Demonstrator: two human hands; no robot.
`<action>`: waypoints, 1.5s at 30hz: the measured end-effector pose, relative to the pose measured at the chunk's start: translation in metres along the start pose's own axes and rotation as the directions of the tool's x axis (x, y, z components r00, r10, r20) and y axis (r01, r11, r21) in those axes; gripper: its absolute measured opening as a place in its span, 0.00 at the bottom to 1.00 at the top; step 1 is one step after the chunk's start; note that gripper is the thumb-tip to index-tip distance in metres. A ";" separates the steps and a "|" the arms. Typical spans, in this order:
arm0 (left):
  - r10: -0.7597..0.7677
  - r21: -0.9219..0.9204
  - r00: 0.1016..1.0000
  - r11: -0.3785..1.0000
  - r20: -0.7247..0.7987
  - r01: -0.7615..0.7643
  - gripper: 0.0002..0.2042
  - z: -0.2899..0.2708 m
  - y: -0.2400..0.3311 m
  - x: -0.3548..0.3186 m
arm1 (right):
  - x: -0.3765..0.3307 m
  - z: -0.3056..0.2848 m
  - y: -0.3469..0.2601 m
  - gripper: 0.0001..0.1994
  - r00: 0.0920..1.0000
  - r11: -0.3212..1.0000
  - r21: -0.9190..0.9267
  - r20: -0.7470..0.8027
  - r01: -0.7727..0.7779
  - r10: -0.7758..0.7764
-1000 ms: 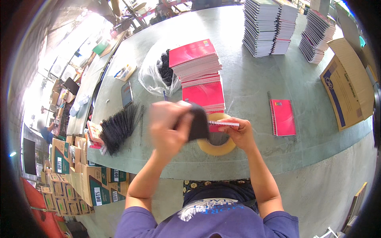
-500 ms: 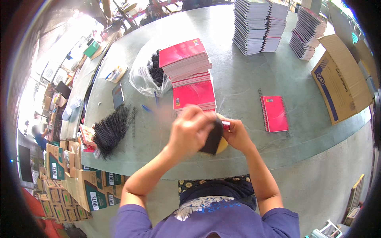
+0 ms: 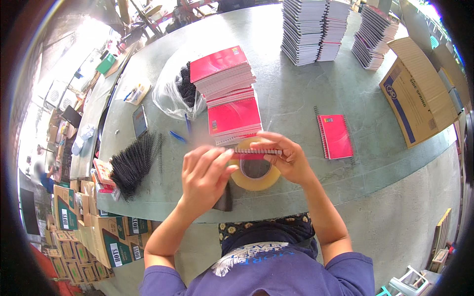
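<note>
Head view, near to far. Left hand point(image 3: 206, 172), fingers loosely curled and apparently empty, sits beside the left end of a small red notebook point(image 3: 256, 151), just above a dark object point(image 3: 224, 200) on the green table point(image 3: 306, 108). Right hand point(image 3: 286, 157) pinches the notebook, its spiral edge running left–right over a tape roll point(image 3: 256, 173). Beyond: black spiral coils point(image 3: 132, 163), stacked red notebooks point(image 3: 228, 91), one bound red notebook point(image 3: 335, 136), tall stacks point(image 3: 316, 29).

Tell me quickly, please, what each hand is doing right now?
Left hand: fingers at the end of the red notebook; its grip cannot be told.
Right hand: closed on the red notebook.
</note>
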State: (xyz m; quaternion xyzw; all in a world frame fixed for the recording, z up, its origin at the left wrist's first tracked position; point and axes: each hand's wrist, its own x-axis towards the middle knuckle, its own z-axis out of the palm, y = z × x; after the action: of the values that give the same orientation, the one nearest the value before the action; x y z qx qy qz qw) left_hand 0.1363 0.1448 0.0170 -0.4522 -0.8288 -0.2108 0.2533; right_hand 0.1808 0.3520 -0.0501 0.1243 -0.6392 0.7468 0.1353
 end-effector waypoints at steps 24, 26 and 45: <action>0.125 -0.438 0.940 0.899 0.317 0.028 0.11 0.054 0.026 0.053 | -0.037 -0.015 0.016 0.11 0.958 0.891 -0.414 -0.279 -0.188 0.073; 0.167 -0.474 0.942 0.880 0.292 -0.009 0.10 0.059 0.027 0.049 | -0.036 -0.013 0.010 0.11 0.957 0.892 -0.406 -0.277 -0.200 0.088; 0.029 -0.246 0.993 0.969 0.116 0.001 0.16 0.029 0.002 0.048 | -0.076 -0.127 -0.023 0.15 0.833 0.462 -0.865 -0.395 -0.195 -0.388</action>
State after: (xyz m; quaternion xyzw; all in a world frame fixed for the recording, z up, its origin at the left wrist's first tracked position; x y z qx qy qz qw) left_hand 0.1096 0.1935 0.0234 -0.4976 -0.8067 -0.2829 0.1471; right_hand 0.2584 0.4777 -0.0752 -0.1424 -0.8547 0.3005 0.3986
